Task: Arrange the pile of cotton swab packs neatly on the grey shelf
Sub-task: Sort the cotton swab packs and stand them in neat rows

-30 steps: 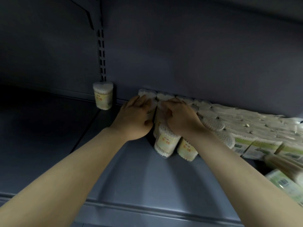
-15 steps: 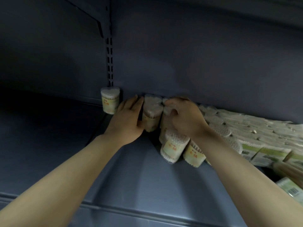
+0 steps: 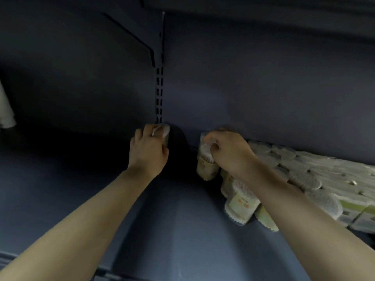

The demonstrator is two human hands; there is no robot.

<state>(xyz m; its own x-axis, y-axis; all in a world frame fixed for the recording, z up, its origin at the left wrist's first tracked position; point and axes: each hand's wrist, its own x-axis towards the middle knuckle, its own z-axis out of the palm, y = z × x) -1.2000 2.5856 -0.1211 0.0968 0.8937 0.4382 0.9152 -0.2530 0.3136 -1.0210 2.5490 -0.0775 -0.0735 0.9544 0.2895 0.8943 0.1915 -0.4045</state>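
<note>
On the grey shelf (image 3: 182, 230), my left hand (image 3: 149, 151) holds a single round cotton swab pack (image 3: 163, 131) at the back wall, under the slotted upright; the hand hides most of it. My right hand (image 3: 229, 152) grips another round pack (image 3: 207, 165) by its top, a little off the left end of the pile. The pile of cotton swab packs (image 3: 300, 175) runs along the back right: round tubs with yellow labels in front, flat packs with green labels further right.
A slotted metal upright (image 3: 159, 92) rises at the back wall above my left hand. A pale object (image 3: 6, 110) shows at the far left edge. The shelf's front lip (image 3: 113, 273) runs along the bottom. An upper shelf hangs overhead.
My left hand moved left from the pile onto the lone pack by the upright. My right hand closed on a round pack and drew it away from the pile's left end.
</note>
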